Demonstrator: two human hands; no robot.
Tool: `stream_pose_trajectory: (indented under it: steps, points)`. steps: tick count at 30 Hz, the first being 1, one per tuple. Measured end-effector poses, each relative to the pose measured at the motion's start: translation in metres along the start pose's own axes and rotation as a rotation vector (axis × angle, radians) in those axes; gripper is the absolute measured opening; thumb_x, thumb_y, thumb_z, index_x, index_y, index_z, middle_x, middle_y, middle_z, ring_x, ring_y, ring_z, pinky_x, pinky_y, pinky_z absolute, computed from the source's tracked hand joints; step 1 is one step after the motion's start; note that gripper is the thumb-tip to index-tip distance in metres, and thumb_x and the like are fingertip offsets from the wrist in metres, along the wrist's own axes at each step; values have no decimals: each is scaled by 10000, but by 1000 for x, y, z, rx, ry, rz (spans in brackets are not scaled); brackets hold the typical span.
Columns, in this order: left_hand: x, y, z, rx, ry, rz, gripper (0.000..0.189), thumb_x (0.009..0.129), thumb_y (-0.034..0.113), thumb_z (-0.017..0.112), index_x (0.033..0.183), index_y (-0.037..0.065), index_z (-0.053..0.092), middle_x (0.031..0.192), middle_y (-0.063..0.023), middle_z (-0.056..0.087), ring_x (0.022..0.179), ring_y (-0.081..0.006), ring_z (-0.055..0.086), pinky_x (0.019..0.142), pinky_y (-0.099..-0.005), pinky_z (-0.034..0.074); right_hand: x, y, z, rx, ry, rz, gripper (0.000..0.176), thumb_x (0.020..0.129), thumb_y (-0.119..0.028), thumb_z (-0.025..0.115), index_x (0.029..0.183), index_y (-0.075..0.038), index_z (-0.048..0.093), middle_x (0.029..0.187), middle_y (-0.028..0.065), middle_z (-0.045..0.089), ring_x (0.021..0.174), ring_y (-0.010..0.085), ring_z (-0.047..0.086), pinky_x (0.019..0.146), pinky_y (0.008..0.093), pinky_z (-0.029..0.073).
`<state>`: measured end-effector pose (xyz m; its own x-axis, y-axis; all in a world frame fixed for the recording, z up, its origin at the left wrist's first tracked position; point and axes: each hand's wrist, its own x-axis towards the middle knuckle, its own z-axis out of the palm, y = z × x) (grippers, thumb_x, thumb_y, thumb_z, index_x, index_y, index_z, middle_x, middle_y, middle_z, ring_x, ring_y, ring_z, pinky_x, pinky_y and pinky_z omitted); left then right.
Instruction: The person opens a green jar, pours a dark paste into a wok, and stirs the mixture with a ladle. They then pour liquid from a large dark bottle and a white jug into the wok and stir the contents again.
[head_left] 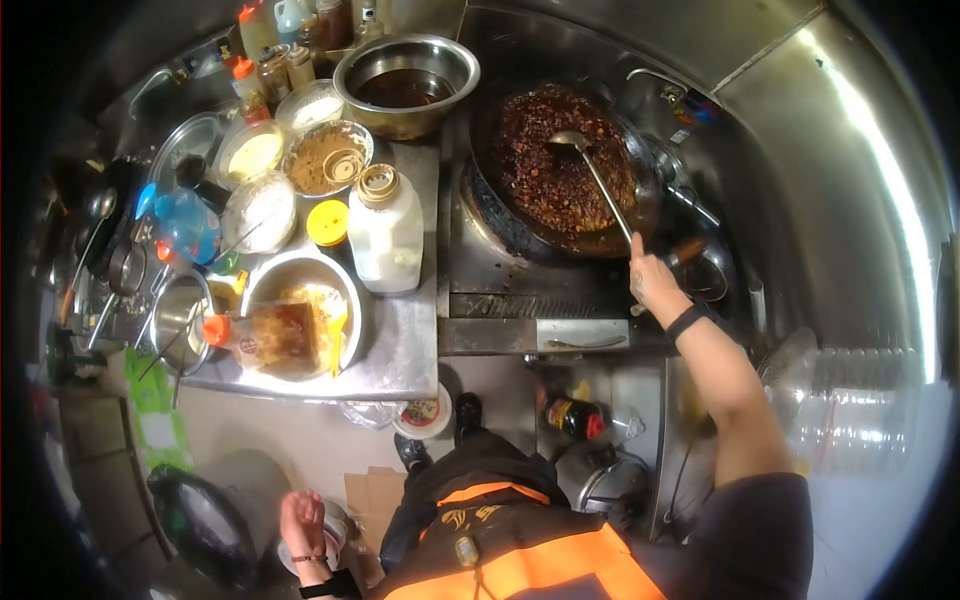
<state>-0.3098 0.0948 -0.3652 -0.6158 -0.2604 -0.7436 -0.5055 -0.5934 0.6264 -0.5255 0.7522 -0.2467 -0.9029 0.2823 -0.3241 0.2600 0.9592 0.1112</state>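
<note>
My right hand [658, 284] is wrapped around the handle of a metal ladle [606, 186], with the index finger laid along it. The ladle's bowl rests in a dark red-brown mass of chopped bits [540, 125] that fills a large black wok [487, 205] on the stove. Down at the lower left, my left hand [302, 522] hangs beside my body, away from the counter. Its fingers are loosely curled and nothing shows in them.
Left of the stove, a steel counter [410, 365] carries a steel basin [440, 125] of dark liquid, a white plastic jug [388, 240], bowls of powder and a pot [352, 290] with a red-capped bottle [275, 340]. Below stand a bucket [435, 425] and a dark bin bag [205, 525].
</note>
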Motion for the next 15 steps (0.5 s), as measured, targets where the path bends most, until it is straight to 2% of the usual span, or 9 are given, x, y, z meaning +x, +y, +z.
stream_pose_trajectory:
  steps: [2,3,4,6,8,9,10,12,15]
  points:
    - [-9,-2,2,-7,28,-11,168,901,294,580,922,128,564,937,-53,639,873,-190,623,770,-320,499,17,17,4,-158,124,8,627,839,-43,413,1388,113,154,818,309,624,781,419,643,720,471,517]
    - [-14,-3,5,5,34,3,166,900,294,581,924,131,564,936,-47,638,872,-188,623,768,-319,499,28,42,14,-195,180,59,615,871,-87,413,1424,19,168,819,292,632,773,410,646,725,468,518]
    - [-18,-3,6,14,38,18,163,900,295,583,927,135,564,936,-41,637,872,-186,623,766,-318,498,26,62,13,-151,217,62,578,888,-110,431,1420,-35,218,831,286,634,765,413,643,726,484,512]
    - [-19,-2,4,7,52,7,157,901,291,581,931,138,565,931,-39,634,873,-186,622,771,-322,499,7,87,18,24,288,-11,473,896,-116,450,1350,-83,326,806,281,628,710,402,648,638,481,521]
    - [-13,-2,0,-15,44,12,157,906,287,572,938,134,561,935,-52,634,881,-189,621,776,-326,499,-28,72,24,488,202,33,320,920,-143,459,1236,-133,409,645,181,581,514,325,603,446,435,477]
    - [-5,-7,-2,-20,34,8,157,906,287,572,938,134,561,935,-52,634,881,-189,621,776,-326,499,-62,26,-8,1067,-92,425,195,946,-174,454,1140,-176,440,544,56,437,379,184,454,331,316,362]
    - [5,-11,-6,-11,23,7,157,910,284,564,944,131,558,941,-57,634,884,-191,622,779,-331,499,-79,1,-16,1396,-142,563,170,955,-196,469,1121,-172,441,558,-7,363,391,93,347,337,250,303]
    - [13,-7,-4,-5,-2,12,157,914,280,556,950,128,556,947,-62,635,887,-193,622,781,-337,500,-97,-22,-24,1726,-179,607,178,950,-189,489,1106,-134,425,588,9,410,392,83,350,334,234,292]
    - [19,1,28,22,-114,-18,163,890,234,568,966,90,550,918,-78,620,831,-218,610,770,-346,492,-121,-30,-52,1756,-254,516,241,947,-182,494,1163,-98,426,608,15,427,400,72,353,337,219,287]
